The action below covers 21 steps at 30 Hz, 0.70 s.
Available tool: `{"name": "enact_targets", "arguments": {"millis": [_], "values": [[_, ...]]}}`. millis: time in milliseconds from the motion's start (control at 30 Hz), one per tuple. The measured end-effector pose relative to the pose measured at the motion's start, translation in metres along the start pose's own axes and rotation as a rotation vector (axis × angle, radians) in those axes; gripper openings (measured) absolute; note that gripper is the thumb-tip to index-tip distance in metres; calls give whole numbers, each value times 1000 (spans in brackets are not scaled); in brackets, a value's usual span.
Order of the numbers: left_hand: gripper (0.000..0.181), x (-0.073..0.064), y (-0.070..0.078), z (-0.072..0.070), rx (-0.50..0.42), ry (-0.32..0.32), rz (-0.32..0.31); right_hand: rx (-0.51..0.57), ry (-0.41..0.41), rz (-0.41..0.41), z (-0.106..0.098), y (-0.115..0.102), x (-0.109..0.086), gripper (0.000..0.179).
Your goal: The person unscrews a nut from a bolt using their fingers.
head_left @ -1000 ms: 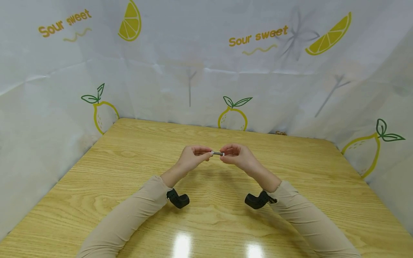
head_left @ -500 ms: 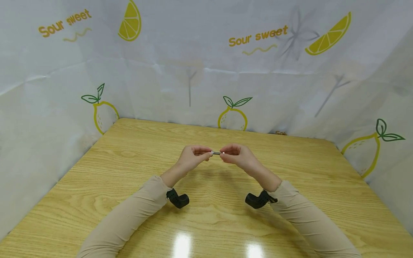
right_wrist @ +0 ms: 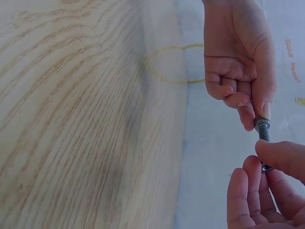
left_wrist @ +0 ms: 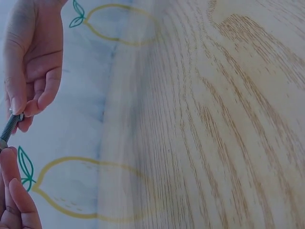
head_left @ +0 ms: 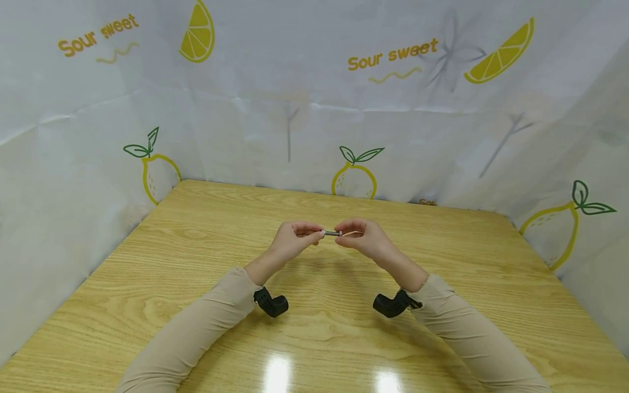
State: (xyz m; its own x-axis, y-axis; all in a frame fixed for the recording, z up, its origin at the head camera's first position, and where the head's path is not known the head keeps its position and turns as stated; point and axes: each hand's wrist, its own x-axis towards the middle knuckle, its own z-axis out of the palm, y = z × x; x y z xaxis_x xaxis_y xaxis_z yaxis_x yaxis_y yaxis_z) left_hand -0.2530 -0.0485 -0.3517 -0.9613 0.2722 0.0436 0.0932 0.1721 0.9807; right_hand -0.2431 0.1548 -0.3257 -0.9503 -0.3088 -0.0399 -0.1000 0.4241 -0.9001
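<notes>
A small silver metal bolt [head_left: 331, 233] lies nearly level between both hands, above the tabletop. My left hand [head_left: 289, 240] pinches its left end between thumb and fingers. On the right end are the thumb and fingertips of my right hand [head_left: 372, 241]. The right wrist view shows the bare threaded shaft [right_wrist: 264, 134] between the hands, with a wider round part [right_wrist: 261, 124] under the left thumb. Past the right thumb, a shiny wider end [right_wrist: 267, 168] shows among the fingers. The left wrist view catches the threads [left_wrist: 8, 128] at its edge; I cannot tell which end carries a nut.
A wood-grain table [head_left: 314, 327] spreads beneath the hands. Behind it and along its sides hangs a pale cloth [head_left: 255, 71] printed with lemons and lettering. Each wrist wears a black camera mount, the left one [head_left: 272, 304] and the right one [head_left: 390, 305] hanging inward.
The right thumb and fingertips shift slightly around the bolt's right end, covering more of it half a second ago and showing more now. The left hand and both arms stay in place.
</notes>
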Motion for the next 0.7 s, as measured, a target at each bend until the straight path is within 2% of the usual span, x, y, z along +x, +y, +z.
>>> {"name": "enact_targets", "arguments": {"millis": [367,633,700], "values": [[29,0,2,0,-13,1,-28,23,-34,17,-1,-2,-1,35],[26,-15,23,0,1,2,-26,63,-67,-3,-2,-2,-3,38],[26,-14,21,0,0,2,-24,67,-66,-5,-2,-2,-3,37]]}}
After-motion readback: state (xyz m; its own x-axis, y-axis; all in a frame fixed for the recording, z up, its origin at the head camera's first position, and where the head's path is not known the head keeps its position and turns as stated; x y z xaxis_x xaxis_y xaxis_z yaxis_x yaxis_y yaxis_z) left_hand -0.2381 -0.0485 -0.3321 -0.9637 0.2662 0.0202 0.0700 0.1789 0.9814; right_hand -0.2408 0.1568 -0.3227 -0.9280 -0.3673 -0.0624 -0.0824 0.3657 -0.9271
